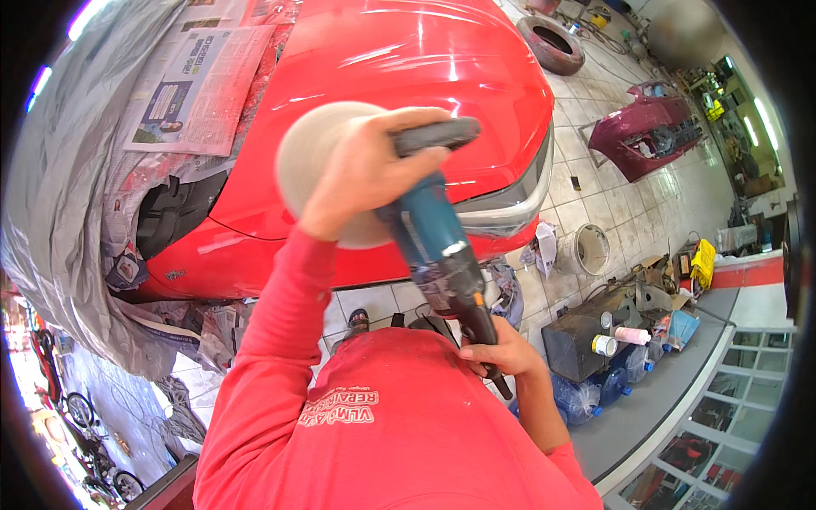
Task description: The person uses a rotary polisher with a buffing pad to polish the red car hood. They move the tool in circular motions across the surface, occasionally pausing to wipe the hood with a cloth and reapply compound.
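- Left hand (361,166): fingers wrapped round the black front handle of the polisher (429,225).
- Right hand (507,350): closed round its rear grip.
- Polisher: pale round pad (302,153) over the red car (399,76); contact cannot be told.
- Writing: pale lettering on red shirt (382,459); printed newspaper (204,93) left of hood.

Auto body workshop, paper-masked red car (408,72), purple bumper (619,134), loose tire (557,62)
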`<action>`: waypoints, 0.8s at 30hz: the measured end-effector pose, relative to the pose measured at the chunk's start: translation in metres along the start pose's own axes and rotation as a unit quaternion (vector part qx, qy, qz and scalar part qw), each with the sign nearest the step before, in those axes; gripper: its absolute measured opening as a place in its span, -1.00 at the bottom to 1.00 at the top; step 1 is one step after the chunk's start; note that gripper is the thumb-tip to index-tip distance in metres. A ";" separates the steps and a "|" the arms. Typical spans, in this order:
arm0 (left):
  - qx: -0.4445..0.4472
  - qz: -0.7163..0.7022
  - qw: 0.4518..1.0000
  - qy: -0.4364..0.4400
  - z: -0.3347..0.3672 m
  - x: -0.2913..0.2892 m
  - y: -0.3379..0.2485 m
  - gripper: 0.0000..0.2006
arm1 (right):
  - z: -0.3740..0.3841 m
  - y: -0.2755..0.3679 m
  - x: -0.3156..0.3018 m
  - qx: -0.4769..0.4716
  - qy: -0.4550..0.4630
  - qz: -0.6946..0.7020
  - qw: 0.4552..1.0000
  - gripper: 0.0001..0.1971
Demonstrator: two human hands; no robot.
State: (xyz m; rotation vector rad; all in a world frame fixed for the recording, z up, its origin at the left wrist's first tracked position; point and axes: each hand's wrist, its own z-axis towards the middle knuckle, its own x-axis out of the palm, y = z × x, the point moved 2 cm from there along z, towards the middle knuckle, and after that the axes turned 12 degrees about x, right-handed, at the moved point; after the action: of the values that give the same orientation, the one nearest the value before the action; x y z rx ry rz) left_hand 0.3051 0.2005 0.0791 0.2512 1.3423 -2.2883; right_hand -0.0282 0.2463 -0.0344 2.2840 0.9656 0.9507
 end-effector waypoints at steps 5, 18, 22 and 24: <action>0.050 -0.013 0.996 0.068 0.073 0.103 0.025 -0.57 | -0.035 -0.017 -0.049 -0.027 -0.080 0.105 0.991 -0.25; 0.084 0.007 0.996 0.019 0.089 0.107 0.032 -0.57 | -0.021 -0.003 -0.049 -0.061 -0.112 0.101 0.987 -0.26; 0.059 0.008 0.997 -0.044 0.024 0.019 0.023 -0.62 | 0.011 0.009 -0.011 0.009 -0.101 -0.003 0.995 -0.30; 0.045 0.021 0.997 -0.067 -0.010 -0.023 0.016 -0.61 | 0.033 0.018 0.010 0.035 -0.083 -0.118 0.989 -0.38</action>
State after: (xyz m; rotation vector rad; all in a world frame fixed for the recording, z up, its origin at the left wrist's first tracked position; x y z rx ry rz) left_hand 0.3323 0.2092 0.0706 0.1509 1.1592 -2.2890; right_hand 0.0089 0.2371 -0.0396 2.2026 1.1803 0.6254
